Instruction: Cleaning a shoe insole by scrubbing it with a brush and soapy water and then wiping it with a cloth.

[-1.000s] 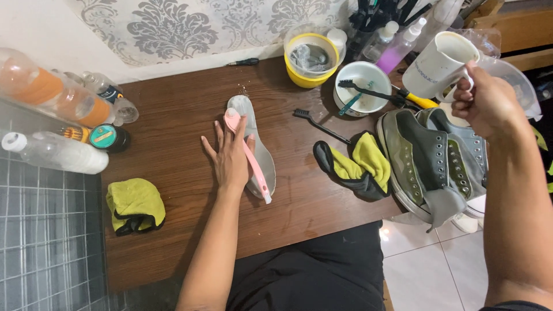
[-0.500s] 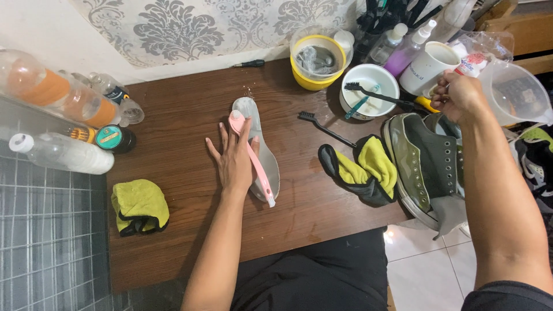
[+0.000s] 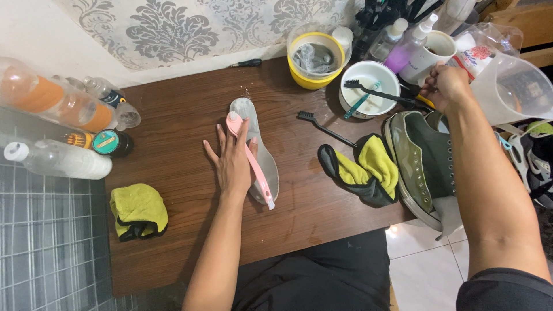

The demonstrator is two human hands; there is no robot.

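One head-worn camera looks steeply down, close over the wooden table (image 3: 173,115).

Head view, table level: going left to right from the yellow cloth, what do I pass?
Yellow cloth → left hand → insole → black-and-yellow cloth → green shoe → right hand, gripping the mug.

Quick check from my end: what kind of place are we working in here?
Probably a home shoe-cleaning corner. A wooden table against a patterned wall holds a grey insole with a pink brush under the left hand, an olive sneaker, and a white bowl with brushes.
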